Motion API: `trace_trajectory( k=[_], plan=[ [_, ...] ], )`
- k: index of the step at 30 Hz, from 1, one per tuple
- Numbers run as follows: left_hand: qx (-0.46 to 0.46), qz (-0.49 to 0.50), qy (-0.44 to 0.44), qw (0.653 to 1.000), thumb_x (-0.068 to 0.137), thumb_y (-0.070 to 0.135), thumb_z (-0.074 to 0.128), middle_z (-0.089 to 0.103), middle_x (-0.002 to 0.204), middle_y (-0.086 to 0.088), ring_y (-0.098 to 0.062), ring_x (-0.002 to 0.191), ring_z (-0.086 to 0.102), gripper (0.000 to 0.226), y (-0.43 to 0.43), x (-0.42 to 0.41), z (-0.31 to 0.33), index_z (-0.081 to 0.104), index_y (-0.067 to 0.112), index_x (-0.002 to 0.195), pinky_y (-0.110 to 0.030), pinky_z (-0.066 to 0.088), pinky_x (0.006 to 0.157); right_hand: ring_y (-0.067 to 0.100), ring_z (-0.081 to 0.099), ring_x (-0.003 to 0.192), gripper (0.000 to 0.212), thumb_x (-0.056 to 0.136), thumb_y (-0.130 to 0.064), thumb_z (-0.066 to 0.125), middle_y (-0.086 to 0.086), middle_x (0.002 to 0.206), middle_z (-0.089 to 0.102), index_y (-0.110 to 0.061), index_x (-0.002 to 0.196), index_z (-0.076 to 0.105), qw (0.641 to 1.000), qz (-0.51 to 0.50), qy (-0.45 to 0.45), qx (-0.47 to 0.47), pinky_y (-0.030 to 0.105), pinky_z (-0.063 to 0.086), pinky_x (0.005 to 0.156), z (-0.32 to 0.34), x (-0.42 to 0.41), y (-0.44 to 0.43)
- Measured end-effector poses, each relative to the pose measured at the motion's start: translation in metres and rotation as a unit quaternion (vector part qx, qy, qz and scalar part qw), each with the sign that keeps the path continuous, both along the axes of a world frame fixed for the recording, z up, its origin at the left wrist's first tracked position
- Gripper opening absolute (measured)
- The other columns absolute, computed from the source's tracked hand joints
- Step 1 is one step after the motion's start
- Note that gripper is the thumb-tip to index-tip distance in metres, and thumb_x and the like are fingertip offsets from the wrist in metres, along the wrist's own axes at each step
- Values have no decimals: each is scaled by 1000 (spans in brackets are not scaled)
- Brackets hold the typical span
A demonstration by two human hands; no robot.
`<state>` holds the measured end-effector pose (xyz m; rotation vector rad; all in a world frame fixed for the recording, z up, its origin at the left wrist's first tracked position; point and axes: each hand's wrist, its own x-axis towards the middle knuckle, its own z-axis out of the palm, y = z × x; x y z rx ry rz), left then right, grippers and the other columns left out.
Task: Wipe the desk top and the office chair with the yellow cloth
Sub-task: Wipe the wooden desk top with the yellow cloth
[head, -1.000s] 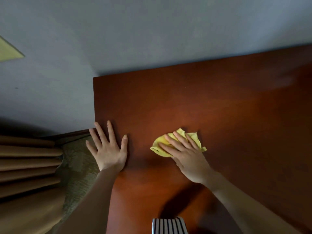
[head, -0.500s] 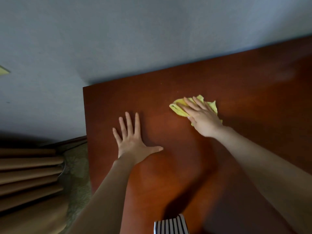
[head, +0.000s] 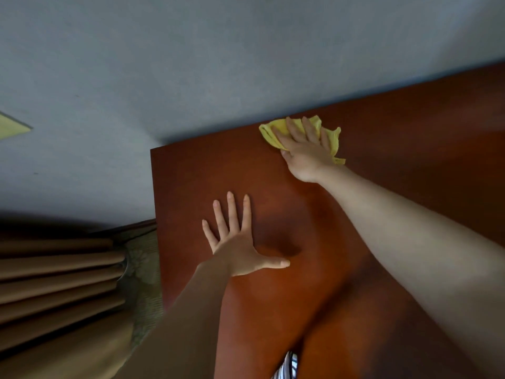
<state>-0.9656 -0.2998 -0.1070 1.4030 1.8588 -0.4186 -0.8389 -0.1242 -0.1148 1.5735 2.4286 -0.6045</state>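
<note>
Head cam has the yellow cloth (head: pixel 270 132) right up at the far edge of the worktop (head: pixel 410 165), where the wood meets the grey wall (head: pixel 191 64). The right hand (head: pixel 303 149) presses it flat with straight fingers, not gripping it. The left hand (head: pixel 235 250) is spread palm-down on bare wood nearer the person, thumb out, holding nothing.

What could go wrong, imo: the cloth is bunched, with a loose corner trailing out on the right. Since it's only pinned under flat fingers, a fast pull back could let the hand slide off it or leave streaks of missed surface. Jamming it into the wall line could fold it up more. That braced left palm probably leaves prints on the polished wood too, so that patch needs a pass. No office chair in view, so that half looks undone.

Versus a second ago, the cloth has travelled from the middle of the worktop to the back edge, the right arm is stretched much further, and the left hand has shifted in from the left edge.
</note>
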Motion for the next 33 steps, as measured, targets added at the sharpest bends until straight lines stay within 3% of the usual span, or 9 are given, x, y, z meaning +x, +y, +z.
trace_trajectory(
  k=[5,8,10,17,23,28,33],
  plan=[
    [-6,-1,2,1000,48,87,60,-60,130,4,-26,122,-53,144,1,-2,3,-46,34,130,-58,-22,107,21,-9,147,54,102,-31,31,-9,160,-1,-43,149,8,992,106,31,62,48,-6,116,-9,3,-51],
    [6,-1,13,1000,47,88,60,-59,133,3,-27,123,-52,145,0,0,2,-46,33,130,-59,-20,108,25,9,147,51,99,-30,36,-6,158,19,-40,148,24,985,129,59,101,51,6,117,-16,19,-93],
    [13,0,24,1000,46,88,60,-57,135,1,-28,125,-50,147,0,1,1,-44,31,133,-59,-20,108,24,17,145,49,97,-34,30,-6,155,27,-38,146,29,984,134,48,104,50,12,115,-20,32,-117],
    [31,1,43,999,45,85,65,-55,137,0,-29,129,-47,151,-3,5,5,-42,30,136,-58,-19,109,21,26,143,49,93,-29,32,-7,151,35,-36,142,37,978,173,42,106,48,21,113,-19,99,-160],
    [30,5,41,999,43,87,64,-56,136,1,-28,128,-48,152,-4,7,4,-43,31,135,-59,-19,109,19,26,142,52,93,-31,27,-9,152,33,-38,145,28,988,133,14,78,41,15,115,-8,130,-128],
    [34,4,33,999,45,86,64,-57,135,0,-28,127,-49,151,-4,6,1,-44,30,135,-60,-19,108,13,0,147,56,102,-24,34,-16,158,7,-46,142,1,997,49,16,58,37,-2,116,-4,116,-66],
    [26,3,29,999,47,85,64,-60,131,0,-29,124,-52,150,-3,5,0,-46,30,132,-60,-21,107,15,-9,146,56,103,-27,28,-13,159,-5,-45,148,0,999,19,-3,46,42,-4,117,-2,71,-13]
  ],
)
